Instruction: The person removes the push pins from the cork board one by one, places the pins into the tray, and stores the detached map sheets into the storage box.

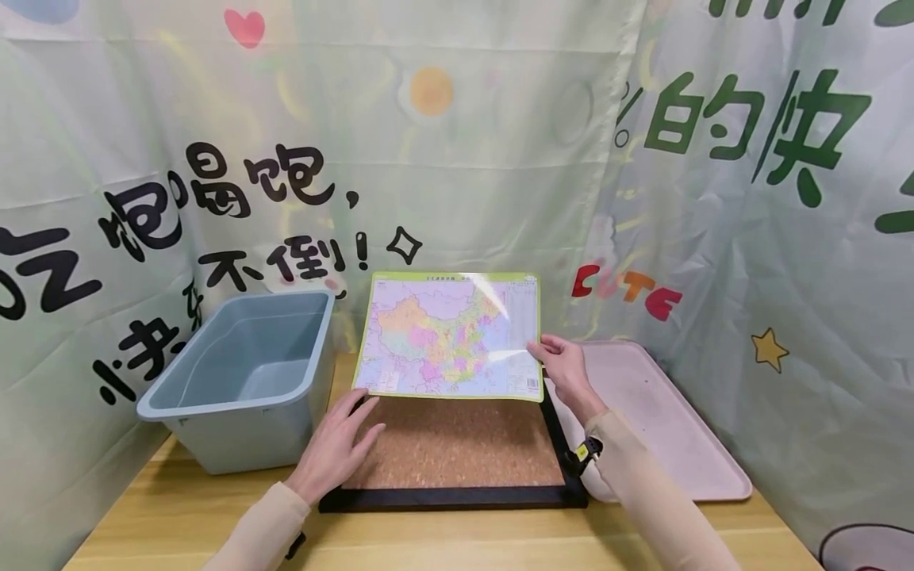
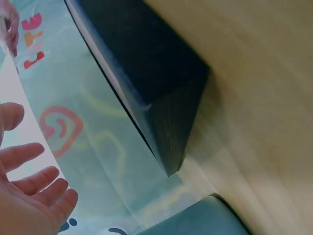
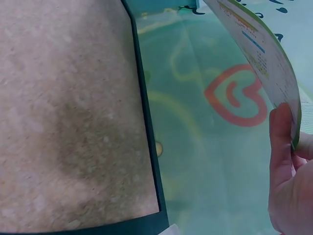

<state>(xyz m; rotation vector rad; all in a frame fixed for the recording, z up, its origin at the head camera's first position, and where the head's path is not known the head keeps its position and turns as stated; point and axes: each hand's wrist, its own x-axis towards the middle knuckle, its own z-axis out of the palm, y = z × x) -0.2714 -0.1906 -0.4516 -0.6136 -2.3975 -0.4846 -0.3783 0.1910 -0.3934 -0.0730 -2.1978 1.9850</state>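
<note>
A map sheet [image 1: 450,337] with a yellow-green border is raised and tilted above the far part of a black-framed cork board [image 1: 457,452]. My right hand [image 1: 567,369] pinches the sheet's right edge between thumb and fingers, as the right wrist view also shows, with the hand [image 3: 293,191] at the curved map [image 3: 266,54]. By the lower left corner of the map is my left hand [image 1: 336,448], fingers spread over the board's left side. In the left wrist view that hand [image 2: 36,191] has loose fingers and grips nothing; whether a fingertip touches the sheet I cannot tell.
A blue-grey plastic bin [image 1: 243,428] stands left of the board. On the right lies a pink tray [image 1: 667,432], partly behind my right arm. Wooden tabletop [image 1: 443,543] shows along the front. A printed fabric curtain [image 1: 471,174] hangs behind and at both sides.
</note>
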